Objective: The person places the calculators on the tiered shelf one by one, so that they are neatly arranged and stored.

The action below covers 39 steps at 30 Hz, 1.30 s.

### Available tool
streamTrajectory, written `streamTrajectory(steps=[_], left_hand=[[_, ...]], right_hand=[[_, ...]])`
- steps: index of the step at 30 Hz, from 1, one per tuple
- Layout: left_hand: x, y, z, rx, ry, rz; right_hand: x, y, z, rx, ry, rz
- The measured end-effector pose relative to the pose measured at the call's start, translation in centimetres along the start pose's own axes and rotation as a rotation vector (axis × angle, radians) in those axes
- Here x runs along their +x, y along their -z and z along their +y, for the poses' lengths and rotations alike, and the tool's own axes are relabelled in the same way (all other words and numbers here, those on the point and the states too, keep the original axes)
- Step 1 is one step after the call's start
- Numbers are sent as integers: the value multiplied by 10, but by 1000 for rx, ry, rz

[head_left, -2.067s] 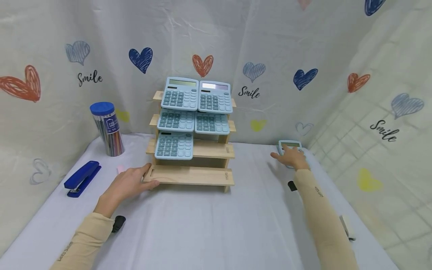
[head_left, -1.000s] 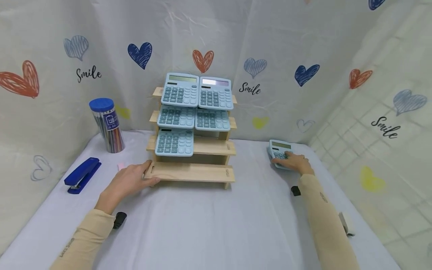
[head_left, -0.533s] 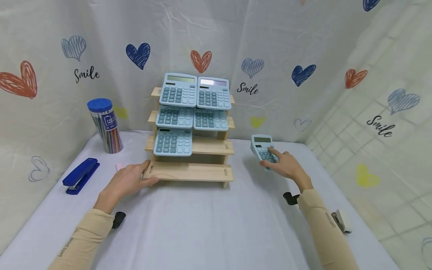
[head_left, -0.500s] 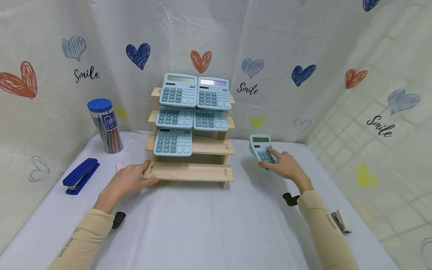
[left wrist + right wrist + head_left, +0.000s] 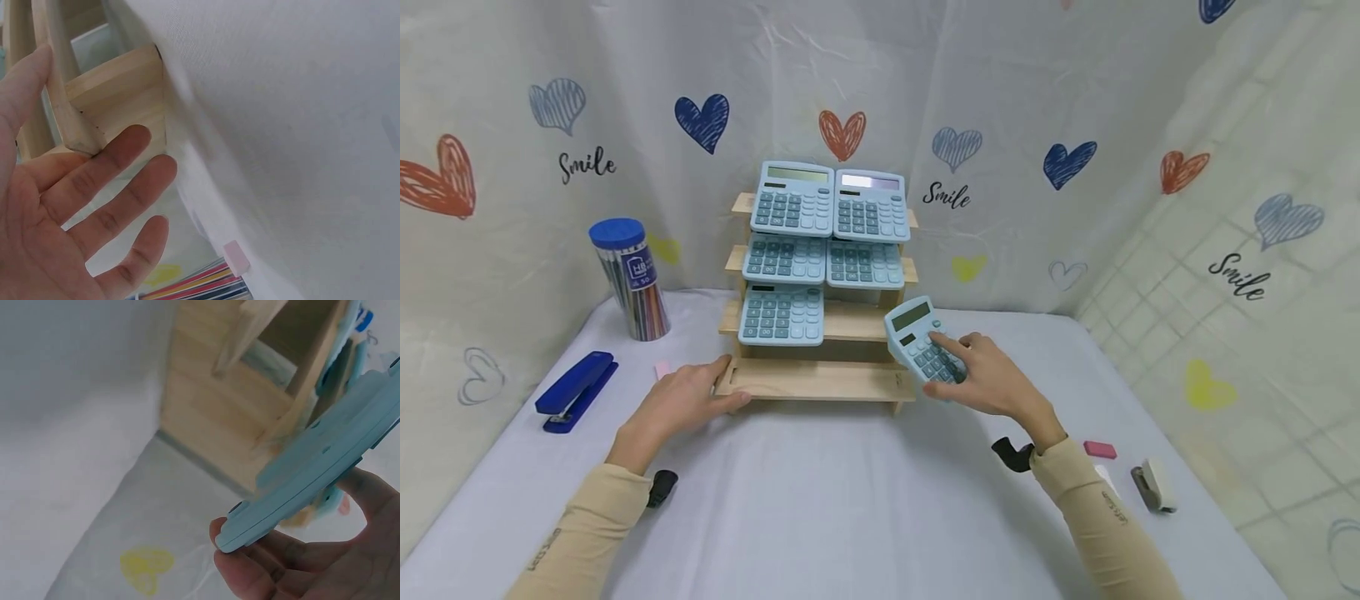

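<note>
A stepped wooden rack (image 5: 820, 380) stands at the middle back. Two light-blue calculators (image 5: 792, 198) fill its top tier, two more (image 5: 864, 265) the tier below, and one (image 5: 781, 315) lies on the left of the third. The bottom tier is bare. My left hand (image 5: 679, 406) holds the rack's left end, thumb on the front edge; in the left wrist view the other fingers (image 5: 119, 212) extend past the wood. My right hand (image 5: 992, 377) grips another calculator (image 5: 927, 342) by its lower part, tilted and raised beside the rack's right end.
A blue-lidded pencil jar (image 5: 634, 283) and a blue stapler (image 5: 577, 392) stand at the left, with a small pink eraser (image 5: 662, 369) nearby. A red-pink eraser (image 5: 1100, 450) and a white stapler (image 5: 1154, 485) lie at the right. A heart-printed curtain (image 5: 1000, 100) hangs behind.
My right hand took hold of the calculator at the far right, lifted it and carried it left to the rack's right end. The left hand stays on the rack.
</note>
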State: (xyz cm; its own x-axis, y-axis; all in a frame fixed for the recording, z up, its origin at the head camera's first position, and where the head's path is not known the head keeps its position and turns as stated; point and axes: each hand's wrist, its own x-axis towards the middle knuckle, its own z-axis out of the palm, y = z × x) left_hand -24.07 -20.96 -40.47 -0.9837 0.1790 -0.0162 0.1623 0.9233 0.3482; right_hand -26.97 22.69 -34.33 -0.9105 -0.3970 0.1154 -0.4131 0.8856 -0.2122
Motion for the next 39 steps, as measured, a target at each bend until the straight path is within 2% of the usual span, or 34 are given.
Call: streamTrajectory(steps=[7,14,18,27,31,39], left_hand=[[0,0,1,3,0,-3],[0,-1,1,-8,2,-11],[0,-2,0,-8,0,-5],[0,-2,-1,-4,1,-8],[-2,-2,-1,-6,-2,-2],[-3,-3,-3,-8,-1,3]], right_hand=[[15,-4,-30,-72,99,28],[36,-11,-48,-195,122,53],[46,-13,-57,-233,84,53],[64,-19,-89,-256,-95,3],[72,-21,-99,-270,-126,-9],[87,-24,-109,-230,-170,-42]])
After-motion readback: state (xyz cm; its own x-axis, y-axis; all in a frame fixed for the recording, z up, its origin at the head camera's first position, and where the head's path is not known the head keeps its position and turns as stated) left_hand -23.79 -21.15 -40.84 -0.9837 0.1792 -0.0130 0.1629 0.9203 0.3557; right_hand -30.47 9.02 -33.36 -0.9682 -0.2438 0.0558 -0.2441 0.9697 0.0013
